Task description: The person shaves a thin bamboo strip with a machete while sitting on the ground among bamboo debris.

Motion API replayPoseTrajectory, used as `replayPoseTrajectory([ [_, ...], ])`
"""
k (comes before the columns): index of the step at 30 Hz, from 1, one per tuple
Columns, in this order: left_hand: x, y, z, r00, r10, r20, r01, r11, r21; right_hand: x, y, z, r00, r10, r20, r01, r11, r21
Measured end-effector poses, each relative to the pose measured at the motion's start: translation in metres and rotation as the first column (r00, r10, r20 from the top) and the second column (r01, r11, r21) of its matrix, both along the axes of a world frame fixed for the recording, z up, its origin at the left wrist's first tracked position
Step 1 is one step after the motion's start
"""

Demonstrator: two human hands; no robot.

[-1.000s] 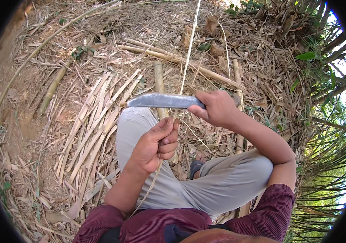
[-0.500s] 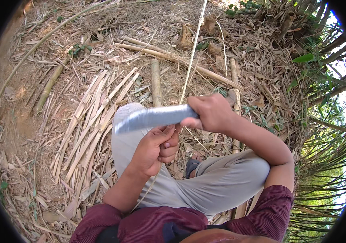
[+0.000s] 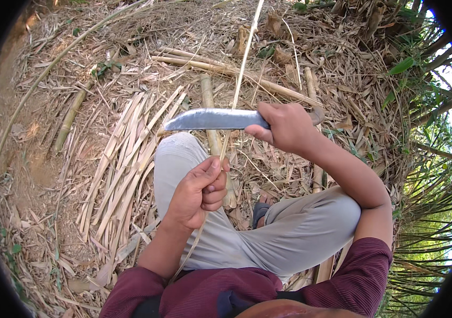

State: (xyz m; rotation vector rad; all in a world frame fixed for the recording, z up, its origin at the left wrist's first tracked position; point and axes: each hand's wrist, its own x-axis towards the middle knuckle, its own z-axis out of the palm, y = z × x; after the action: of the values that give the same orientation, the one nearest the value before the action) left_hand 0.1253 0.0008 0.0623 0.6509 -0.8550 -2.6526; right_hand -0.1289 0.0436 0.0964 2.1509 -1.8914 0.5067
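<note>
My left hand (image 3: pixel 199 191) is closed round a thin pale bamboo strip (image 3: pixel 243 69). The strip runs from the far edge of the view, through the fist, and down past my forearm toward my waist. My right hand (image 3: pixel 288 127) grips the handle of a machete (image 3: pixel 212 120). Its broad grey blade points left and lies across the strip, a little beyond my left fist. The handle's end sticks out behind the right hand; the rest is hidden in the grip.
A spread of split bamboo slats (image 3: pixel 117 159) lies left of my knee. Bamboo poles (image 3: pixel 210 106) rest on the leaf litter ahead, some crossing. Stumps (image 3: pixel 281 55) stand at the far side, and green stalks (image 3: pixel 427 233) line the right. A long thin cane (image 3: pixel 35 87) curves along the left.
The machete has moved away from my body along the strip, and its blade now sits apart from my left hand. My left hand keeps its grip on the strip.
</note>
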Motion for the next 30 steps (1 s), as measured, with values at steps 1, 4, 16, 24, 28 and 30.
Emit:
replayPoseTrajectory([
  [1, 0.001, 0.002, -0.002, 1.0, -0.011, -0.018, 0.012, 0.999, 0.033, 0.005, 0.001, -0.004, 1.0, 0.029, 0.009, -0.029, 1.0, -0.002],
  [4, 0.007, 0.007, -0.005, 0.998, -0.02, -0.052, 0.024, 0.997, 0.073, 0.016, 0.0, -0.008, 0.988, 0.137, -0.071, -0.141, 0.989, -0.053],
  [16, 0.023, 0.005, -0.014, 1.0, 0.006, 0.006, -0.007, 0.999, 0.034, 0.005, -0.012, -0.002, 0.999, 0.041, -0.03, -0.041, 0.999, 0.023],
  [24, 0.026, 0.007, -0.013, 0.999, -0.016, 0.037, 0.015, 0.999, 0.046, 0.011, -0.01, -0.008, 0.993, 0.072, -0.093, -0.078, 0.995, -0.06],
  [28, 0.033, 0.005, -0.013, 0.999, 0.0, 0.033, -0.001, 1.0, 0.029, -0.01, -0.018, -0.012, 0.999, -0.043, 0.003, 0.043, 0.998, -0.054],
  [30, 0.035, 0.007, -0.019, 0.999, -0.044, 0.023, 0.042, 0.997, 0.067, -0.015, -0.018, -0.009, 0.993, -0.116, 0.007, 0.116, 0.993, 0.002],
])
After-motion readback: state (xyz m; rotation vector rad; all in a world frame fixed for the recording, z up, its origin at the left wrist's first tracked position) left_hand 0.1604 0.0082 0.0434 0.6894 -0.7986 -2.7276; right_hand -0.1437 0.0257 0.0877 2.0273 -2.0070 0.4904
